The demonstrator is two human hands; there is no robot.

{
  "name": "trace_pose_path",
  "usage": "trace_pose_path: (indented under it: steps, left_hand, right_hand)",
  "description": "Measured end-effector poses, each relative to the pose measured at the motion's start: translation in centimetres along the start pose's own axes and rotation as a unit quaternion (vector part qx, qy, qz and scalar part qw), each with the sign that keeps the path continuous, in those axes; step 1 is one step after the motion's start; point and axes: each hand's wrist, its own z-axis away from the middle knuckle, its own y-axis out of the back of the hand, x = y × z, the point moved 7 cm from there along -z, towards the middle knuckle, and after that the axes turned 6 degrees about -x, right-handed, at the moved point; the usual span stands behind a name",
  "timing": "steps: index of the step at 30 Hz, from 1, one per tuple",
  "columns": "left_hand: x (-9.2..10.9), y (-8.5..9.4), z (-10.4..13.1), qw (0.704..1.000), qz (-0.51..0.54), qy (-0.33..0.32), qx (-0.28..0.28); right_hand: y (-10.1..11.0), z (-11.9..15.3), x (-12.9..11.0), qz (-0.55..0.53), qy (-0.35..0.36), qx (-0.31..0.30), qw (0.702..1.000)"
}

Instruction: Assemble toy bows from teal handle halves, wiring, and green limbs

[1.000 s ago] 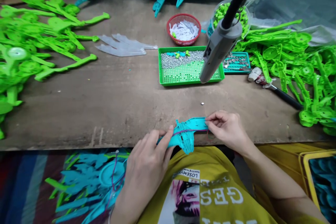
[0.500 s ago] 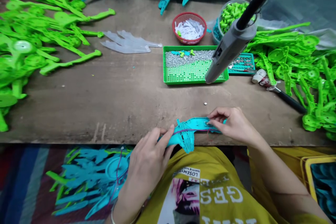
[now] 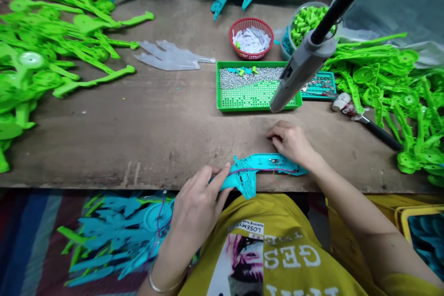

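A turquoise plastic shell half (image 3: 265,162) lies at the front edge of the bench, its hollow side up. My left hand (image 3: 199,203) is closed around its left end, thumb and fingers gripping it. Inside the shell's right part sits a small metallic piece (image 3: 275,161), and a thin purple wire (image 3: 249,169) runs along the shell. My right hand (image 3: 293,143) rests on the bench just above the shell's right end, its fingers bent and closed. Whatever is under or between those fingertips is hidden.
A green tray (image 3: 243,97) of screws stands ahead, under a hanging grey power screwdriver (image 3: 301,64). Behind is a red basket (image 3: 251,55) of white pieces. Bright green parts (image 3: 69,41) pile up at left and right. A black-handled tool (image 3: 379,133) lies at right.
My right hand has left the shell's inside and moved up onto the bench, where a small whitish piece lay and is now out of sight. The metallic piece in the shell is now uncovered.
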Motion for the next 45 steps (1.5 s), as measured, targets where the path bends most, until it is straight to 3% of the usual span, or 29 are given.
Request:
trace_pose_path:
  steps: [5,11,16,19,25,36,41,45]
  left_hand:
    - [0.2,-0.1,-0.6,1.0,0.007,0.0,0.001]
    - [1.0,-0.3,-2.2,1.0,0.019,-0.009,-0.001]
    - [1.8,-0.5,-3.1,1.0,0.013,-0.017,0.0]
    - [2.0,-0.6,-3.3,1.0,0.01,-0.018,0.001]
    - [2.4,-0.6,-3.4,1.0,0.018,-0.022,0.005]
    - [2.9,-0.8,-4.0,0.999,0.026,-0.027,0.024]
    - [3.1,-1.1,-4.1,0.999,0.029,-0.013,0.007]
    - [3.0,-1.4,-4.6,0.999,0.04,-0.003,-0.022]
  right_hand:
    - [2.4,3.1,-0.3,-0.172,-0.088,0.071,0.979]
    - [1.5,6.9,-0.4,-0.264,-0.151,0.08,0.949]
    - [1.7,7.9,1.5,-0.336,-0.2,0.125,0.912]
    - [1.8,8.0,1.8,-0.341,-0.2,0.134,0.909]
    - [1.4,8.0,1.1,-0.251,-0.191,0.135,0.939]
    - [2.0,8.4,0.4,-0.13,-0.185,0.179,0.957]
    - [2.6,8.3,-1.3,0.034,-0.133,0.204,0.969]
    - [1.4,9.3,-2.7,0.194,-0.112,0.209,0.952]
